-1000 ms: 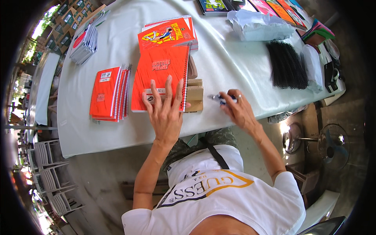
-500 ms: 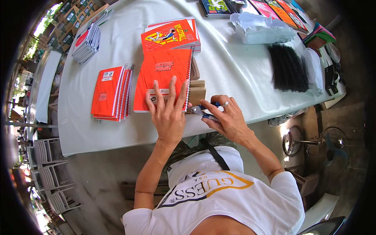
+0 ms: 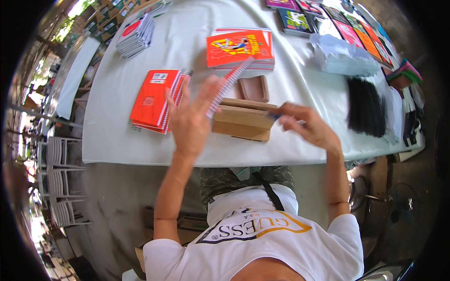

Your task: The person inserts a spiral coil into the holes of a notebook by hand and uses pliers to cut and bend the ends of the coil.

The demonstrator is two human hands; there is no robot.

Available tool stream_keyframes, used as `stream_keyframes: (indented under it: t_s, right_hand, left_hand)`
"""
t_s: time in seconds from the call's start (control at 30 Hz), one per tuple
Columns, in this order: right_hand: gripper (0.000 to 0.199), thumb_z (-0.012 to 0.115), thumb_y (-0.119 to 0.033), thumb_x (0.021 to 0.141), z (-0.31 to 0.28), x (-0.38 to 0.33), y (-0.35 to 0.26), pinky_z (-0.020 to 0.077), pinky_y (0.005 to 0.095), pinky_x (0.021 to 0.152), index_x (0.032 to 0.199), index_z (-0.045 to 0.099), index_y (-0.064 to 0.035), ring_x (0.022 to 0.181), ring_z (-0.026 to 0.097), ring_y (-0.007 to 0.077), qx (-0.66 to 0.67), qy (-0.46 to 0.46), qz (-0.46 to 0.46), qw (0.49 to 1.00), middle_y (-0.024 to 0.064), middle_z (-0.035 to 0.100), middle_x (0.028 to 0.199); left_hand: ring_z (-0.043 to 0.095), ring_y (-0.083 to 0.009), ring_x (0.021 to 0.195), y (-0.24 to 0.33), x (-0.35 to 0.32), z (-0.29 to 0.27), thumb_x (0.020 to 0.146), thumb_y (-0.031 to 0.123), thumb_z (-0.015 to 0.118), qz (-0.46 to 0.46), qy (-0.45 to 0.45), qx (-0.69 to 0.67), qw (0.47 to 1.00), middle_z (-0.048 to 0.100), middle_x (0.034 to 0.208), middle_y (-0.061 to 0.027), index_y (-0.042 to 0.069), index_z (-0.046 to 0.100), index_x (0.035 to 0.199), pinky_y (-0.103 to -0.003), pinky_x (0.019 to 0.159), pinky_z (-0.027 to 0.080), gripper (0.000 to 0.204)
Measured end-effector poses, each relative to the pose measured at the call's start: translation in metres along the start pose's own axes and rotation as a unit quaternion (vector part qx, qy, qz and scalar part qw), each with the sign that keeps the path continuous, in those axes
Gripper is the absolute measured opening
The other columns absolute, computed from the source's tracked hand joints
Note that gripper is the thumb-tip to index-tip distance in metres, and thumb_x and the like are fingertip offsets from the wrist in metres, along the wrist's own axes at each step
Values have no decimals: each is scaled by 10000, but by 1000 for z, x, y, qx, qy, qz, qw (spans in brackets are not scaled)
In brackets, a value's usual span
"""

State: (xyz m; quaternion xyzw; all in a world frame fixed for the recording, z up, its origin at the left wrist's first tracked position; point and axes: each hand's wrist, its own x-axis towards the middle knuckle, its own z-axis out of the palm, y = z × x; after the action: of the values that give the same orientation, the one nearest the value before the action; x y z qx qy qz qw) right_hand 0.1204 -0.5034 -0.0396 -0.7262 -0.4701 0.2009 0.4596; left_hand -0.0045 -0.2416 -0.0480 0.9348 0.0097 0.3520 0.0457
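Note:
My left hand (image 3: 190,124), blurred by motion, grips a red spiral notebook (image 3: 227,86) that stands tilted above the table, its spiral edge turned toward me. To its right, my right hand (image 3: 307,125) is closed around dark blue-handled pliers (image 3: 277,116), which are smeared and partly hidden by the fingers. Between the hands lies a brown cardboard or wooden block (image 3: 241,124) with a ledge. A pile of red spiral notebooks (image 3: 154,98) rests left of my left hand. Beyond the block sits another stack of red notebooks (image 3: 240,49), the top one showing a yellow picture.
A small brown curved holder (image 3: 253,89) lies behind the block. On the right are a bundle of black spiral coils (image 3: 365,107) and crumpled white wrapping (image 3: 344,55). Colourful notebooks (image 3: 295,21) line the far right. A white notebook stack (image 3: 136,35) stands far left on the white-covered table (image 3: 112,150).
The notebook that lay flat under my left hand is now lifted and tilted, uncovering the block. My right hand with the pliers has moved away from the spiral. The view has shifted.

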Motion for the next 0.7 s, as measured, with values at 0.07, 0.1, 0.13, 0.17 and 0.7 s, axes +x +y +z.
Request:
stream_keyframes:
  t_s: [0.07, 0.1, 0.13, 0.17, 0.7]
  right_hand:
    - [278, 555, -203, 1005, -21, 2, 20, 497, 326, 700, 1151, 635, 20, 724, 604, 219, -46, 117, 52, 991, 154, 643, 921]
    - [266, 562, -206, 1000, -30, 2, 39, 492, 343, 693, 1146, 640, 2, 712, 593, 250, -151, 181, 33, 971, 160, 637, 917]
    - [274, 573, -227, 989, -38, 3, 52, 488, 369, 691, 1146, 641, -13, 707, 593, 293, -232, 219, 71, 945, 170, 630, 923]
    - [299, 592, -268, 972, -44, 1, 73, 478, 403, 742, 1151, 651, -35, 810, 612, 309, -308, 238, 96, 916, 164, 633, 975]
    - [559, 798, -485, 774, -64, 193, 161, 537, 337, 537, 754, 675, 59, 603, 652, 235, -167, 316, 251, 900, 159, 684, 763]
  left_hand:
    - [453, -311, 1360, -49, 15, -17, 823, 4, 602, -43, 31, 28, 998, 531, 1434, 94, 315, 560, 1385, -538, 1126, 298, 643]
    - [448, -298, 1366, -68, 21, -26, 826, -9, 604, -49, 39, 7, 998, 544, 1422, 80, 306, 556, 1389, -513, 1131, 304, 647]
    - [443, -286, 1372, -86, 24, -35, 829, -23, 606, -53, 47, -13, 997, 556, 1411, 66, 297, 552, 1393, -488, 1135, 310, 651]
    - [431, -289, 1381, -101, 22, -41, 827, -29, 611, -44, 40, -20, 998, 565, 1401, 56, 289, 550, 1395, -484, 1138, 306, 654]
    - [250, -322, 1474, -188, -53, -13, 762, 274, 777, -78, -216, -63, 971, 468, 1492, -26, 244, 457, 1464, -548, 1185, 168, 772]
